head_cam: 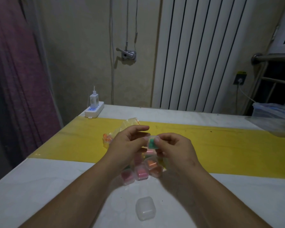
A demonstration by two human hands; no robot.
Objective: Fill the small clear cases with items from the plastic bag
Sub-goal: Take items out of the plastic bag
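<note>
My left hand [130, 142] and my right hand [173, 148] meet above the table, both pinching a small clear case with green items inside [152, 142]. Behind my left hand lies the clear plastic bag [120, 129] with a red zip strip and orange items at its lower left. Under my hands sit several filled clear cases: pink ones [141, 173] and an orange one [152, 164]. One empty clear case [145, 208] lies shut on the white surface near me.
A yellow strip [229, 150] crosses the white table [39, 186]. A white power strip with a charger [94, 106] stands at the back left. A plastic container with bags [273, 117] sits at the far right. A radiator and wall stand behind.
</note>
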